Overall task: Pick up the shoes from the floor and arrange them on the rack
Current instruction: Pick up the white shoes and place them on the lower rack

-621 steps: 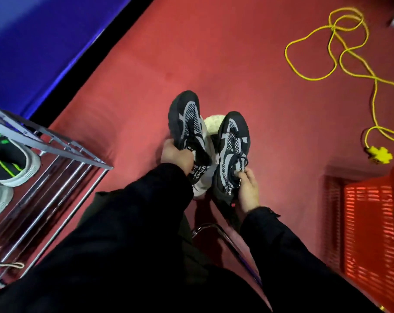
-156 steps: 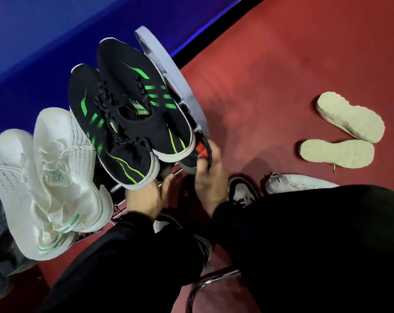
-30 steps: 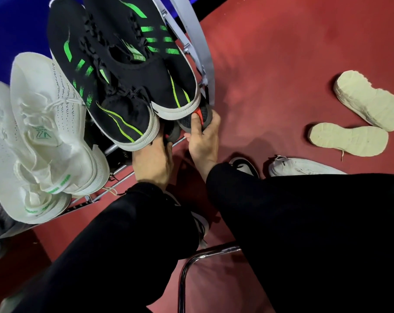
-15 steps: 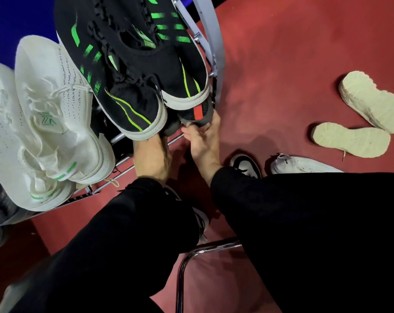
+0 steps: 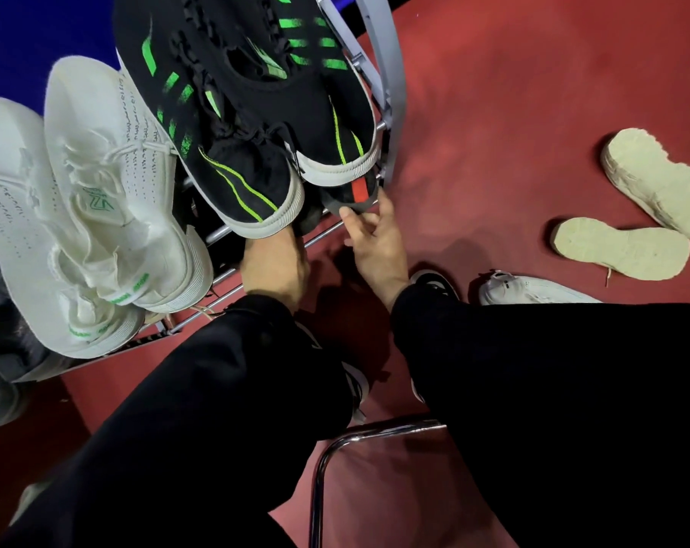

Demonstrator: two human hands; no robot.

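While a person reaches under the top tier of the rack (image 5: 391, 73), the right hand (image 5: 379, 247) touches the heel of a dark shoe (image 5: 353, 193) with a red tab, fingers loosely curled against it, apparently to seat it on the lower tier. The left hand (image 5: 274, 267) goes in beside it, its fingers hidden under the shoes above, so its grip cannot be told. Two black shoes (image 5: 264, 104) with green stripes and two white shoes (image 5: 110, 199) sit on the top tier, heels outward. On the floor (image 5: 533, 112) two pale shoes (image 5: 620, 249) lie sole-up, and one white sneaker (image 5: 525, 288) lies near the right sleeve, yet to be racked.
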